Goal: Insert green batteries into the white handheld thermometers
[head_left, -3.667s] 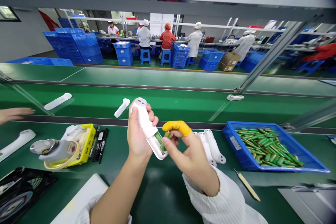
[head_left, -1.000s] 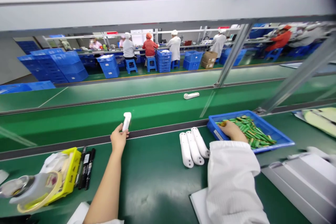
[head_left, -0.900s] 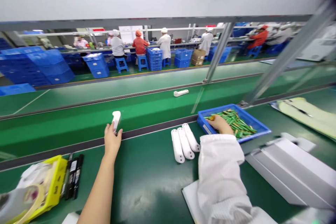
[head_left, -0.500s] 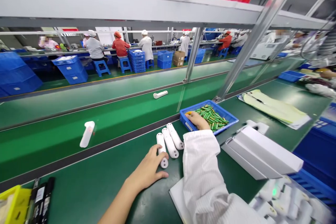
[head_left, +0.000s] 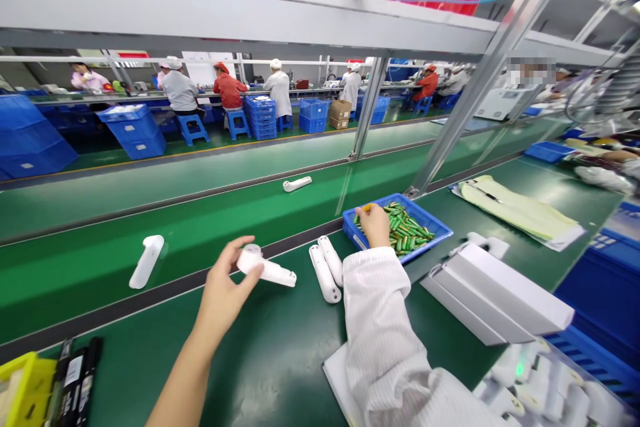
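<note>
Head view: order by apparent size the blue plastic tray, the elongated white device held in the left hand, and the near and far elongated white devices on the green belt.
1. Blue plastic tray
2. Held white device and near white device: too alike to rank
3. Far white device

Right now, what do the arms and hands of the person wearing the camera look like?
The right arm has a loose, creased white sleeve with fine stripes, reaching to the wrist. One finger of the right hand wears a yellow cover. The left hand has no glove, and the left forearm is bare as far as it shows, with no watch or bracelet.
</note>
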Demonstrator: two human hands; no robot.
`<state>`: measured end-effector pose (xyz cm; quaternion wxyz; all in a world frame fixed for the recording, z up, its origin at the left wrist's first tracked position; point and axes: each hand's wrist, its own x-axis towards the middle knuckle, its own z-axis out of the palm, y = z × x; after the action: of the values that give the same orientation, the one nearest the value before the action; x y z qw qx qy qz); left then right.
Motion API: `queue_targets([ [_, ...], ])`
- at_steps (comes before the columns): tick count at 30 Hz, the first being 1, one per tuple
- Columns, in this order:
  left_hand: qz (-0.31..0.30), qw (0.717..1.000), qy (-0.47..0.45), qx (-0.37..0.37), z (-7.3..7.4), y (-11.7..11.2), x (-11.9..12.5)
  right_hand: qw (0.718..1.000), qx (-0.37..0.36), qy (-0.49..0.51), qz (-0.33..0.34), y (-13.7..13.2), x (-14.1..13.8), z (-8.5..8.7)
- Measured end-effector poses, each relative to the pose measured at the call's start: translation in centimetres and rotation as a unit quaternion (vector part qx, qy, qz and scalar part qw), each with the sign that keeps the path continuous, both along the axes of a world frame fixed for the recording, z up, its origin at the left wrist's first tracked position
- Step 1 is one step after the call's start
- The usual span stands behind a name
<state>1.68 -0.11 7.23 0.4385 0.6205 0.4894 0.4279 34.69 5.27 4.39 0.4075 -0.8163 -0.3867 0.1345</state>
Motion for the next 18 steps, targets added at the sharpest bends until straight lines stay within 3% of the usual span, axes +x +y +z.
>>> queue_targets([
  [2,0.048,0.983,-0.177,-0.016,1.4,-0.2,-0.6,0.999,0.038,0.008,0.017,0.0,-1.1,1.4],
  [4,0.098,0.946,-0.305,-0.042,2.8,-0.5,-1.2,0.986,0.107,0.076,0.104,-0.2,-3.0,3.2],
  [5,0.12,0.926,-0.354,-0.051,3.4,-0.7,-1.4,0.966,0.151,0.13,0.167,-0.5,-4.3,4.2],
  [7,0.146,0.887,-0.434,-0.066,4.7,-1.2,-2.0,0.893,0.23,0.248,0.297,-1.3,-7.7,6.1],
  [8,0.151,0.868,-0.467,-0.071,5.3,-1.5,-2.2,0.855,0.253,0.293,0.346,-1.9,-9.5,6.9],
  [10,0.152,0.839,-0.517,-0.074,6.3,-2.0,-2.6,0.808,0.261,0.338,0.406,-3.5,-13.4,8.2],
  [14,0.158,0.807,-0.566,-0.058,7.3,-2.5,-3.2,0.779,0.242,0.337,0.47,-7.2,-19.5,9.0],
  [18,0.156,0.798,-0.581,-0.039,7.4,-2.6,-3.3,0.773,0.254,0.273,0.513,-10.2,-22.3,8.0],
])
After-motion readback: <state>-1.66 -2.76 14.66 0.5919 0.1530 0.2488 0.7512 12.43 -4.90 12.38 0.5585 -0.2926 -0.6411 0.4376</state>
